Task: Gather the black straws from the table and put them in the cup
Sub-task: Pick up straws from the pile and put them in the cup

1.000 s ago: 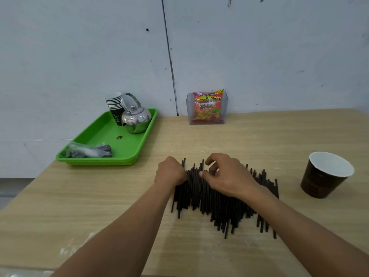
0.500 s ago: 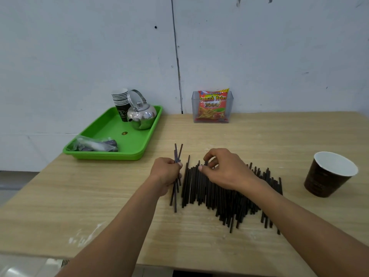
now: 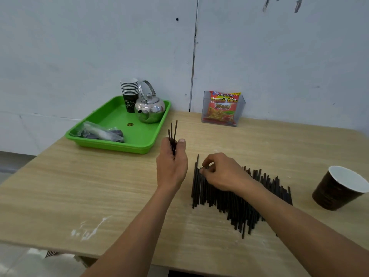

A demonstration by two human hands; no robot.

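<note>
A row of several black straws (image 3: 235,204) lies flat on the wooden table (image 3: 99,186), right of centre. My left hand (image 3: 172,166) is lifted just left of the row and grips a few black straws (image 3: 173,132) that stick up past the fingers. My right hand (image 3: 221,172) rests on the far left part of the row, its fingers curled and pinching at the straw tops. The brown paper cup (image 3: 337,188) with a white inside stands tilted at the table's right, a hand's width from the straws.
A green tray (image 3: 119,132) at the back left holds a stack of paper cups (image 3: 129,94), a steel kettle (image 3: 150,106) and a plastic bag (image 3: 97,132). A clear box with a snack packet (image 3: 223,108) stands against the wall. The table's front edge is close.
My left hand has lifted a few straws off the row's left end, up and away from the table. My right hand stays on the row.
</note>
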